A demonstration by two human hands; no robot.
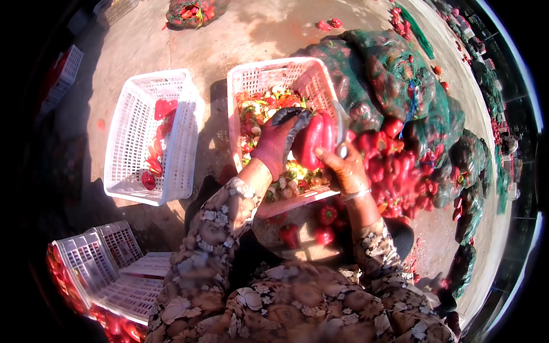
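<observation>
A large red pepper [317,139] is held between my two hands over the pink crate. My left hand [279,137], in a dark red and black glove, is closed at the pepper's upper left side. My bare right hand [345,167] grips its lower right side, thumb pressed on the skin. A pale, shiny narrow object [342,128] shows by my right fingers; its kind is unclear. Under the hands, the pink crate [233,86] holds pepper cores and cut scraps with green stems. The fingertips behind the pepper are hidden.
A white crate [186,137] with several red pepper pieces stands at left. Loose red peppers [389,171] are heaped at right beside full green mesh sacks [394,74]. Tipped white crates [108,268] lie lower left. Another mesh sack [194,12] sits at the far side.
</observation>
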